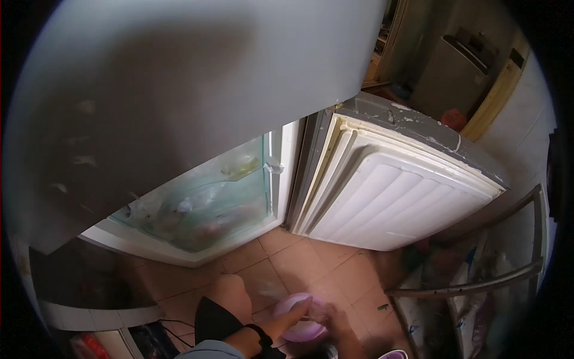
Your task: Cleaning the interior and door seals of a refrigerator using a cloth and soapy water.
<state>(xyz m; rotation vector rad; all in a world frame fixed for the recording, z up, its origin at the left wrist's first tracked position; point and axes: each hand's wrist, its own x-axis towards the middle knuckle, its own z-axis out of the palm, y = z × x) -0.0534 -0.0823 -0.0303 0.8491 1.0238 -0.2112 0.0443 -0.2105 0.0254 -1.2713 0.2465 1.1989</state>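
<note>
Both of my hands are together over a pale purple plastic basin (296, 334) on the tiled floor. My left hand (301, 308), with a dark band on its wrist, reaches in from the lower left. My right hand (332, 316) comes from the lower right and is blurred. Something pale, perhaps a wet cloth (317, 309), shows between the hands, but blur hides what it is and which fingers grip it. Beyond them a refrigerator's lower compartment (193, 260) stands open, with bagged items behind glass shelves. Its white-lined door (403, 197) is swung out to the right.
The refrigerator's closed grey upper door (188, 98) fills the upper left, overhanging the lower compartment. At right stands a metal-framed rack (471, 289) with things inside. The rim of another purple-and-white container (394, 354) shows at the bottom edge. My bent knee (231, 291) is left of the basin.
</note>
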